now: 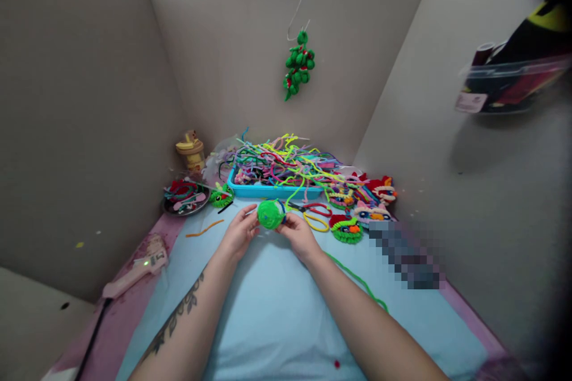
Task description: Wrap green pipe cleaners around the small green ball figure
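Note:
Between my two hands, above the blue cloth, is a rounded bright green fuzzy piece (270, 215) that looks wound from pipe cleaners, with a bit of dark blue at its right edge. My left hand (241, 231) has its thumb and fingers at the left side of the piece. At the right side, my right hand (298, 234) pinches the edge, fingertips partly hidden behind it. Red-and-yellow-handled scissors (316, 217) lie just beyond my right hand. A long green pipe cleaner (357, 278) runs across the cloth beside my right forearm.
A blue tray (277, 191) heaped with colourful pipe cleaners stands at the back. Finished fuzzy faces (346, 230) lie at right, another green one (221, 195) at left near a metal bowl (185, 203). A glue gun (136, 274) lies far left. Grey panels (286, 113) enclose the table.

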`<action>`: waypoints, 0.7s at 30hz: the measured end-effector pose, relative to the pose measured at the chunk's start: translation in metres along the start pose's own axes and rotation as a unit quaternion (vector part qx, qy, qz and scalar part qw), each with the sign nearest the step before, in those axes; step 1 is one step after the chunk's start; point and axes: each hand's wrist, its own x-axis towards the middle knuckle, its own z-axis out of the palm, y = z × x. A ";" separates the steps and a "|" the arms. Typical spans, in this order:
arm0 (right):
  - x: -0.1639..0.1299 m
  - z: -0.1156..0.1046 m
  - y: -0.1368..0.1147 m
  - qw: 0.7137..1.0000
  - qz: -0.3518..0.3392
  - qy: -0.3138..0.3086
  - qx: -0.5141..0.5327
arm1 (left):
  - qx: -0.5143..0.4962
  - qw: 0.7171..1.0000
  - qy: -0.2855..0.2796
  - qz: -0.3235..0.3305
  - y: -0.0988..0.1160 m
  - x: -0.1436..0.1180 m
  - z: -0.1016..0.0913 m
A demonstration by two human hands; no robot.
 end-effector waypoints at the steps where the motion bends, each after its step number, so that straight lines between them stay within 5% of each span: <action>1: 0.000 0.000 0.000 1.000 -0.003 0.000 -0.015 | -0.006 1.000 -0.006 -0.003 0.000 0.000 0.000; 9: -0.003 0.004 -0.001 0.997 -0.008 -0.033 -0.066 | -0.035 0.999 -0.028 -0.014 -0.001 -0.002 0.001; 15: -0.005 0.000 -0.008 0.991 -0.080 0.092 -0.060 | -0.006 1.000 -0.015 0.016 0.002 -0.002 0.001; 21: -0.007 -0.003 -0.012 0.983 -0.087 0.078 -0.138 | 0.048 0.996 -0.050 0.061 -0.002 -0.001 0.002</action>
